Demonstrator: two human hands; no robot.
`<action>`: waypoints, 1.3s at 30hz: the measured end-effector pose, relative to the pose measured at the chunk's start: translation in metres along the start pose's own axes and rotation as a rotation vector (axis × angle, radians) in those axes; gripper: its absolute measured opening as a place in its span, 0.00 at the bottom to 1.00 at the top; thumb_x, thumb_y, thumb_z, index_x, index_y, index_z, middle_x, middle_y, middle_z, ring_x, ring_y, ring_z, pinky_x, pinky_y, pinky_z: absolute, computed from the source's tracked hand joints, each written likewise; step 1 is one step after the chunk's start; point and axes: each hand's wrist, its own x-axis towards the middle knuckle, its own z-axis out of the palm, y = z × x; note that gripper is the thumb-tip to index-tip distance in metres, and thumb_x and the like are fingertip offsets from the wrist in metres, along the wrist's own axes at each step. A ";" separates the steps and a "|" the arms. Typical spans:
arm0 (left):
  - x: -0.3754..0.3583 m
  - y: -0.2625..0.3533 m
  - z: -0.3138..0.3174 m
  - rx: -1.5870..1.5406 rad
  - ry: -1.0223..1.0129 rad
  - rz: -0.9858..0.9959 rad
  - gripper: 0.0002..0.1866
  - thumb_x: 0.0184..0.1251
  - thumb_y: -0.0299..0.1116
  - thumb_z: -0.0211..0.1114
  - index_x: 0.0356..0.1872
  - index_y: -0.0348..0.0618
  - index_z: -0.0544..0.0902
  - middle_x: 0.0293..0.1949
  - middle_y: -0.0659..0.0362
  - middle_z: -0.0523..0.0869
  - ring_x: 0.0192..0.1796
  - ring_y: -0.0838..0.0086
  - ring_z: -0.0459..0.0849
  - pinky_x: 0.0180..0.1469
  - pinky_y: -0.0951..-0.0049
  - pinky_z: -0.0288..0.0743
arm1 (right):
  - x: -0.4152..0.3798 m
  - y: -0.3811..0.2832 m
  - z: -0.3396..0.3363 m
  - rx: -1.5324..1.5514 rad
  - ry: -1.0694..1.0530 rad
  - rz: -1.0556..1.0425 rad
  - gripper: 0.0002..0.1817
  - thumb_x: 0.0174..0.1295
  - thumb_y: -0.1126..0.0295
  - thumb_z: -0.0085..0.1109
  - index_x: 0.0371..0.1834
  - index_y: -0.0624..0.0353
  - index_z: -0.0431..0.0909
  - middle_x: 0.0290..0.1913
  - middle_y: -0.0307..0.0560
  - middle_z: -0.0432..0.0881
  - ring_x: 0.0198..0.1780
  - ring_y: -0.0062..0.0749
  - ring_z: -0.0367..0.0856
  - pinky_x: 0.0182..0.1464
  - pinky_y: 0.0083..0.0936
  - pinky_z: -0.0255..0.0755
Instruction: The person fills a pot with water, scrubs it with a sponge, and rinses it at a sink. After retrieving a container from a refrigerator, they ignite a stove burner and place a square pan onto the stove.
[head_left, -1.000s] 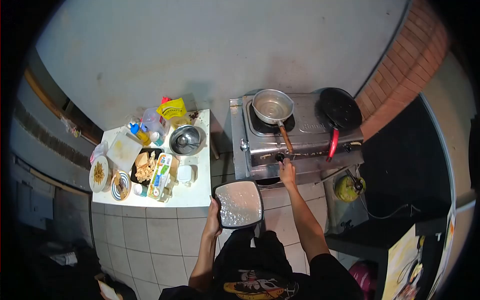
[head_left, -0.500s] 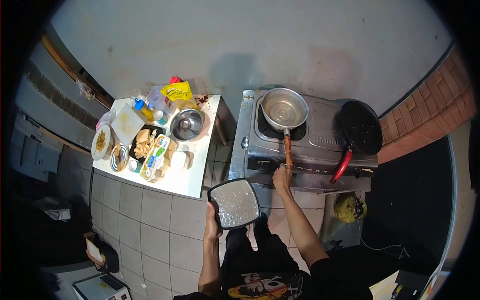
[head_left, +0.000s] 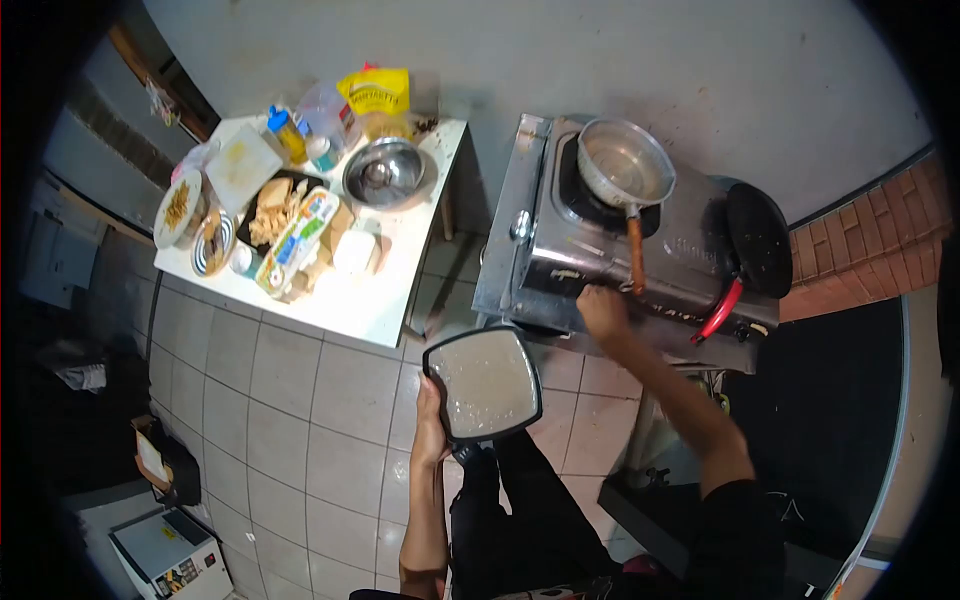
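Observation:
My left hand grips the left edge of a squarish, dark-rimmed dish holding a pale greyish liquid, above the floor in front of the stove. My right hand is at the front panel of the gas stove, left of the pan handle's end. Its curled fingers appear closed around the stove's left knob, which they cover. On the left burner sits a metal saucepan, its wooden handle pointing toward me and apart from my hand.
A black frying pan with a red handle leans at the stove's right side. To the left, a white table carries a steel bowl, an egg carton, a yellow pouch, a cutting board and plates.
The view has turned, shifting the stove right and up in it. My right hand has moved left from the end of the saucepan handle along the stove front. My left hand still holds the dish.

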 end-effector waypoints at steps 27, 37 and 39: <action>0.024 -0.086 -0.047 -0.113 0.008 0.002 0.35 0.74 0.58 0.37 0.66 0.35 0.60 0.63 0.49 0.67 0.64 0.67 0.66 0.65 0.70 0.62 | -0.025 0.021 0.005 -0.104 0.264 -0.057 0.10 0.52 0.75 0.55 0.38 0.60 0.68 0.29 0.45 0.77 0.32 0.34 0.83 0.29 0.28 0.78; 0.031 -0.102 -0.044 -0.124 0.057 0.038 0.36 0.71 0.60 0.42 0.61 0.34 0.66 0.54 0.49 0.76 0.54 0.67 0.78 0.54 0.68 0.75 | -0.023 0.017 0.014 -0.001 0.295 0.068 0.05 0.62 0.71 0.50 0.33 0.60 0.66 0.25 0.51 0.78 0.28 0.45 0.83 0.27 0.37 0.77; 0.031 -0.103 -0.045 -0.127 0.048 0.035 0.36 0.71 0.60 0.43 0.61 0.34 0.66 0.54 0.49 0.76 0.54 0.67 0.79 0.53 0.68 0.75 | -0.023 0.015 0.013 0.058 0.285 0.089 0.07 0.65 0.69 0.49 0.33 0.60 0.66 0.27 0.53 0.80 0.28 0.49 0.83 0.27 0.41 0.77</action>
